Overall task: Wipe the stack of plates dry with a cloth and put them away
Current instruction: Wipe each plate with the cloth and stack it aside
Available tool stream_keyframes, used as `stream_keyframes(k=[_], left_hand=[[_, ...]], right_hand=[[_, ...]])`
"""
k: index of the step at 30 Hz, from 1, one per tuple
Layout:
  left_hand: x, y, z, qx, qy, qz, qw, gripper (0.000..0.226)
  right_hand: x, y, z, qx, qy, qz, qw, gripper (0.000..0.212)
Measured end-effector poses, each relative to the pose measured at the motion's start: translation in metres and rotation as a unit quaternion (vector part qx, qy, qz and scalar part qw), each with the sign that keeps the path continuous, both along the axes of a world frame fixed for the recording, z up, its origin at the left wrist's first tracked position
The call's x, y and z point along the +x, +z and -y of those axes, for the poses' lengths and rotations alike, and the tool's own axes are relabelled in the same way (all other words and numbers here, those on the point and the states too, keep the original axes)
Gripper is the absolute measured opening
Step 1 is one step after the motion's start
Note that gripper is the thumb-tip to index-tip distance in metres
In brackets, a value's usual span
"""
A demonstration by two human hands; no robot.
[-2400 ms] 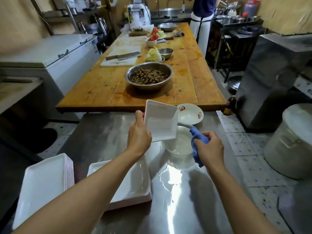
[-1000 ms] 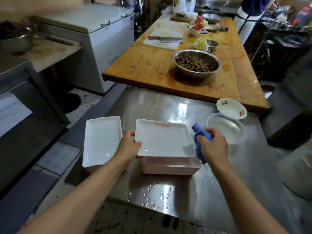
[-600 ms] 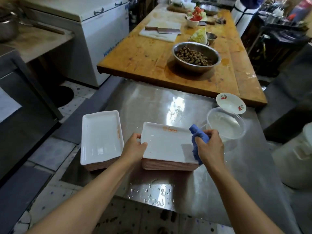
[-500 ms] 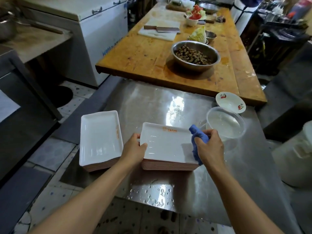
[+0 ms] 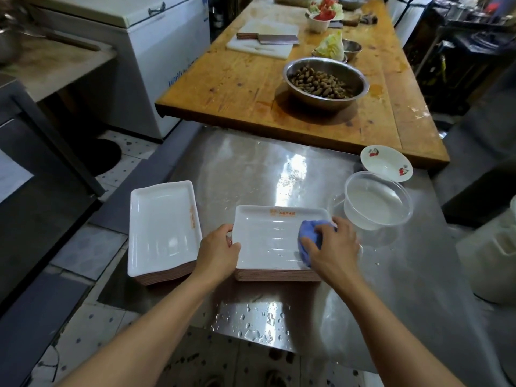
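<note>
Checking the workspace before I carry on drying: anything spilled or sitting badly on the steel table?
Yes. Water droplets lie pooled on the steel table near its front edge, just in front of the plate stack being wiped. The second plate stack overhangs the table's left edge.

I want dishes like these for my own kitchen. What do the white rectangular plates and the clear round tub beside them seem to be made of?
White rectangular plates: probably melamine or glazed ceramic; glossy white tops, thin pinkish-brown edges in the stack, a printed orange logo. The look alone can't settle which.
Clear round tub: likely thin transparent plastic; see-through walls and a slim rolled rim.
</note>
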State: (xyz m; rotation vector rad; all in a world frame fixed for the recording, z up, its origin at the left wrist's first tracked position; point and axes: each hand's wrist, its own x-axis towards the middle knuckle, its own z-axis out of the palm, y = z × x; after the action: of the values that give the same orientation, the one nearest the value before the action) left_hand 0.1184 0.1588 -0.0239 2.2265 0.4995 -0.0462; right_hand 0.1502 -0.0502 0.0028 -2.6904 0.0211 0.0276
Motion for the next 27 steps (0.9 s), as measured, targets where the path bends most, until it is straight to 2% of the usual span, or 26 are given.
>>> stream_keyframes(k=[1, 3, 6, 9, 12, 15, 17, 19, 21, 22, 25, 27], left_hand=[[0.0, -0.001, 0.0, 0.002, -0.002, 0.002, 1.0, 0.029], [0.001, -0.001, 0.0, 0.005, -0.004, 0.004, 1.0, 0.03], [0.002, -0.001, 0.0, 0.01, -0.007, 0.008, 1.0, 0.03], [0.005, 0.002, -0.001, 0.02, -0.012, 0.016, 1.0, 0.023], [0.005, 0.005, 0.0, 0.026, -0.023, 0.033, 0.999, 0.018], [0.002, 0.005, 0.0, 0.02, -0.029, 0.046, 0.998, 0.02], [0.002, 0.005, -0.001, 0.011, -0.031, 0.055, 0.998, 0.013], [0.001, 0.005, 0.0, 0.007, -0.03, 0.058, 0.998, 0.019], [0.0, 0.005, 0.0, 0.002, -0.031, 0.055, 0.998, 0.036], [-0.001, 0.004, 0.0, 0.0, -0.03, 0.049, 0.998, 0.037], [0.0, 0.002, 0.001, 0.007, -0.021, 0.037, 0.999, 0.017], [0.001, 0.0, 0.001, 0.019, -0.017, 0.033, 0.999, 0.017]], right_hand=[[-0.003, -0.004, 0.0, -0.074, 0.027, 0.006, 0.997, 0.033], [-0.007, -0.009, 0.001, -0.127, 0.065, 0.04, 0.989, 0.026], [-0.004, -0.011, 0.003, -0.166, 0.07, 0.018, 0.983, 0.022], [0.015, -0.009, 0.001, -0.159, 0.071, 0.004, 0.985, 0.024], [0.034, -0.014, -0.007, -0.171, 0.073, 0.025, 0.982, 0.028], [0.039, -0.02, -0.021, -0.108, 0.022, 0.049, 0.993, 0.023], [0.037, -0.026, -0.033, -0.058, 0.035, 0.07, 0.995, 0.018], [0.035, -0.025, -0.046, 0.011, 0.022, 0.083, 0.996, 0.014], [0.035, -0.027, -0.059, -0.003, 0.059, 0.095, 0.994, 0.012], [0.034, -0.029, -0.066, -0.016, 0.084, 0.097, 0.992, 0.013], [0.032, -0.032, -0.088, -0.005, 0.149, 0.091, 0.985, 0.013], [0.031, -0.031, -0.101, 0.0, 0.169, 0.115, 0.979, 0.008]])
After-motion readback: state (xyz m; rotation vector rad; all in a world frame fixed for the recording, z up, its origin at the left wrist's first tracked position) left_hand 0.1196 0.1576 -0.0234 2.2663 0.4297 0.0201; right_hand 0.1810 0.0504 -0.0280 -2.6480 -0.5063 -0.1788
